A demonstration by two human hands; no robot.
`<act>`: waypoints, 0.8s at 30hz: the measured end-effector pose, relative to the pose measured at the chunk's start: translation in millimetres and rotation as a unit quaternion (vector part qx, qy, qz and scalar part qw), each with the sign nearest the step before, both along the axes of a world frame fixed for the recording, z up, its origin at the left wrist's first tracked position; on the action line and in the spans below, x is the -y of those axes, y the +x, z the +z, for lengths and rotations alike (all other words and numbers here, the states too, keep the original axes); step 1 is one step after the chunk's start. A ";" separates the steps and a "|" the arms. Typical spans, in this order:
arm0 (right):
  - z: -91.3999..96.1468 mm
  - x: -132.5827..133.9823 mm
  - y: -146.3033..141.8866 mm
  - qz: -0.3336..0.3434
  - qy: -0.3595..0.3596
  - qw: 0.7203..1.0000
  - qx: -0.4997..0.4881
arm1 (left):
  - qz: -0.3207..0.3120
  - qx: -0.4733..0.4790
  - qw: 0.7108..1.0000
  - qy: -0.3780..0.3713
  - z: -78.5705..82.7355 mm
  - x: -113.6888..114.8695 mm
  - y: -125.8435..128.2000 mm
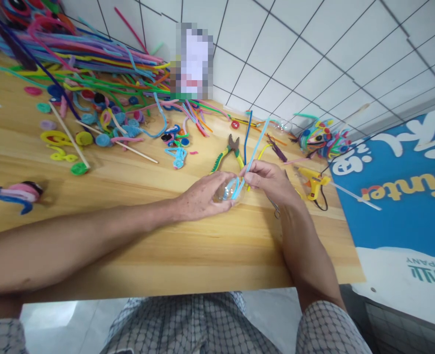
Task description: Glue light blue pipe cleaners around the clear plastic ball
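Observation:
My left hand is closed around a clear plastic ball, which rests low over the table. Between the fingertips of my right hand is pinched a light blue pipe cleaner. Its long end sticks up and away from me, while its lower part bends against the ball. Pliers with green and yellow handles lie just beyond my hands, jaws apart. Beside them are a dark blue pipe cleaner and a yellow one. Scissors lie partly hidden under my right forearm.
A yellow glue gun lies to the right. Decorated balls stand at the back right. Pipe cleaners heap at the back left, with coiled pieces and wooden sticks before them. A tiled wall bounds the table's far side.

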State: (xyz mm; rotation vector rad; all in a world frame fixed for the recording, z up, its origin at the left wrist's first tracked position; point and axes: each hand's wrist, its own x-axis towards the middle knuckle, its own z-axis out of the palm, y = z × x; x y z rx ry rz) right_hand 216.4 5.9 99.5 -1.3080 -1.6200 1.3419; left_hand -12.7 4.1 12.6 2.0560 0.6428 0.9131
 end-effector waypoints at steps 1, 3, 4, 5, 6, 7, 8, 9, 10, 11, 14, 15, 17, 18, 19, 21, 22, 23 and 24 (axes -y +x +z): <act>-0.3 0.7 -0.6 0.003 -0.005 1.000 -0.001 | 0.001 0.000 1.000 -0.001 0.2 0.0 0.0; -1.3 1.7 -1.1 -0.001 -0.018 1.000 -0.005 | 0.000 0.000 1.000 -0.002 -0.1 -0.1 -0.1; -1.7 1.9 -1.0 -0.007 -0.025 1.000 -0.009 | 0.000 0.001 1.000 -0.002 -0.5 -0.2 -0.1; -2.0 2.1 -0.7 -0.015 -0.030 0.999 -0.015 | -0.001 0.002 1.000 -0.001 -1.1 -0.2 -0.2; -2.0 2.1 -0.5 -0.025 -0.035 0.999 -0.022 | -0.002 0.004 1.000 -0.001 -1.9 -0.3 -0.3; -1.8 2.0 -0.3 -0.036 -0.039 0.998 -0.030 | -0.003 0.006 1.000 0.000 -2.8 -0.4 -0.4; -1.4 1.8 -0.3 -0.048 -0.042 0.997 -0.038 | -0.003 0.008 1.000 0.001 -3.7 -0.5 -0.4; -0.8 1.6 -0.5 -0.059 -0.046 0.996 -0.045 | -0.004 0.010 1.000 0.002 -4.6 -0.5 -0.3; -0.2 1.3 -1.0 -0.069 -0.048 0.995 -0.051 | -0.004 0.013 1.000 0.004 -5.3 -0.5 -0.3; 0.4 1.1 -1.7 -0.077 -0.049 0.994 -0.054 | -0.004 0.015 1.000 0.006 -5.9 -0.5 -0.1; 1.4 0.5 -3.8 -0.079 -0.046 0.995 -0.048 | -0.004 0.015 1.000 0.011 -6.6 -0.4 0.2; 1.5 0.4 -4.2 -0.077 -0.046 0.995 -0.045 | -0.004 0.013 1.000 0.013 -6.6 -0.2 0.3; 1.6 0.6 -4.4 -0.075 -0.051 0.995 -0.044 | -0.002 0.008 1.000 0.014 -6.3 0.1 0.4; 1.7 0.7 -4.3 -0.078 -0.055 0.994 -0.048 | -0.001 0.005 1.000 0.013 -6.2 0.2 0.5; 1.9 0.8 -4.2 -0.081 -0.059 0.993 -0.054 | 0.001 0.004 1.000 0.013 -6.0 0.4 0.6; 2.5 0.9 -4.1 -0.088 -0.068 0.991 -0.068 | 0.003 0.007 1.000 0.012 -5.7 0.6 0.6; 2.9 0.7 -4.4 -0.091 -0.072 0.990 -0.076 | 0.002 0.008 1.000 0.012 -5.5 0.7 0.6; 3.2 0.4 -4.9 -0.094 -0.075 0.989 -0.084 | 0.002 0.008 1.000 0.011 -5.2 0.8 0.5; 3.4 0.0 -5.5 -0.098 -0.078 0.988 -0.094 | 0.002 0.006 1.000 0.011 -5.0 0.8 0.3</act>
